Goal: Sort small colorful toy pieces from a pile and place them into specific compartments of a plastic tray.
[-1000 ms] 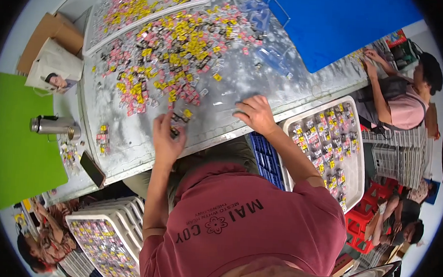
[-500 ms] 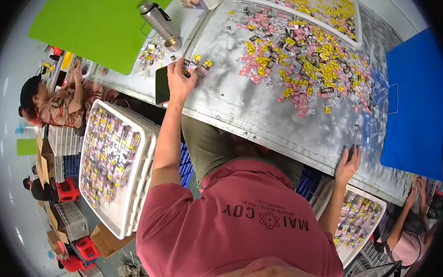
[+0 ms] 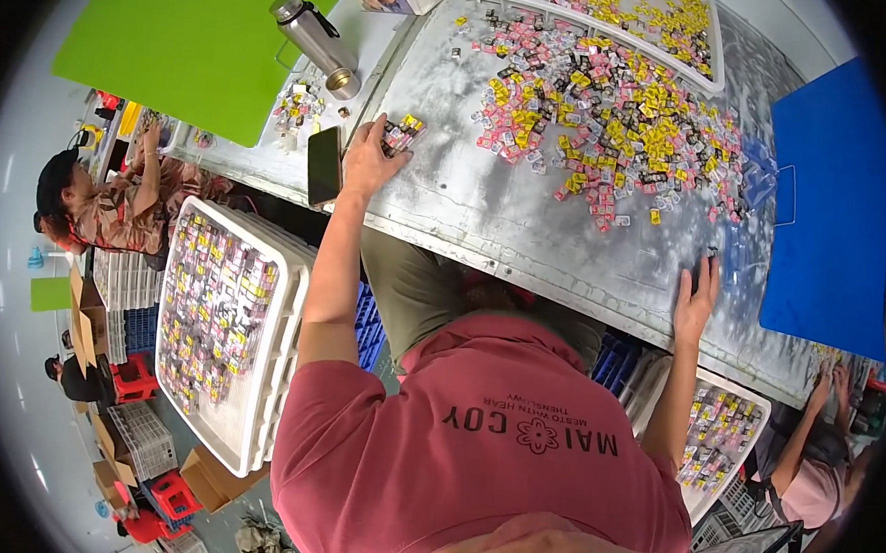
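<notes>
My left hand [image 3: 372, 160] rests on the metal table near its front edge. Its fingers and thumb curve around a compact cluster of small pink, black and yellow pieces [image 3: 405, 132], touching its side. My right hand [image 3: 697, 298] lies farther right on the tabletop, fingers stretched out and apart. A tiny dark piece [image 3: 712, 251] is at its fingertips; whether they touch it I cannot tell. Beyond both hands spreads a large loose heap of the same small pieces [image 3: 611, 120]. A dark phone [image 3: 325, 166] lies just left of my left hand.
A white tray of yellow pieces [image 3: 717, 51] stands at the back. A steel flask [image 3: 315, 42] stands far left beside a green board [image 3: 175, 42]; a blue board [image 3: 835, 212] is at right. Filled white trays [image 3: 239, 446] are stacked below left. Co-workers sit on both sides.
My left hand has shifted slightly right and nearer, uncovering the phone; the pieces beside it now sit closer together. My right hand has moved away from me and its fingers have straightened.
</notes>
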Tool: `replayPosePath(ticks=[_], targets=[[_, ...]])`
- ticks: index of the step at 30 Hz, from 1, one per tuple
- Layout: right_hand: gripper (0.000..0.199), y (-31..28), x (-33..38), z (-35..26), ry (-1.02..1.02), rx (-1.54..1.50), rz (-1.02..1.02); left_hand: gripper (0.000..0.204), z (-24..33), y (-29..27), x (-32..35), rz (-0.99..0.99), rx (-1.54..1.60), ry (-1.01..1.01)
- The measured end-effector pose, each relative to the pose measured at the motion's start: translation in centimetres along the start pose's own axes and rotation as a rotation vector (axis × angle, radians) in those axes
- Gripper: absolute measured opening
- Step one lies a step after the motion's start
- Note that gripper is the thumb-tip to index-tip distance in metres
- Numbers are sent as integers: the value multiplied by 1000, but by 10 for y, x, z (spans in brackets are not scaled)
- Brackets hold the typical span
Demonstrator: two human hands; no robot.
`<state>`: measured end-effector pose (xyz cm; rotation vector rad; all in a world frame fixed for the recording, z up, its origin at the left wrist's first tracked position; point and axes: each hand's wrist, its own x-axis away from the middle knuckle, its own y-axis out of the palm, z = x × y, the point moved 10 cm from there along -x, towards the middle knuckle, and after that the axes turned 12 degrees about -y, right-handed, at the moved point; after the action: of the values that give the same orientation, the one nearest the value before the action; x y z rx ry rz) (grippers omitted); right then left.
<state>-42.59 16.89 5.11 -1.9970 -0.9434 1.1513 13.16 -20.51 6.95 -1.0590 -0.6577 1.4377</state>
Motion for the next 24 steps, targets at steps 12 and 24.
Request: replayPosePath(ticks=[12,24], targets=[[68,74,-66,35,79,-51,-96,72,51,-4,8,51,-17,125],[59,114,-90,-69,36,-615,-117,45,259,92,128,-272,398,557]])
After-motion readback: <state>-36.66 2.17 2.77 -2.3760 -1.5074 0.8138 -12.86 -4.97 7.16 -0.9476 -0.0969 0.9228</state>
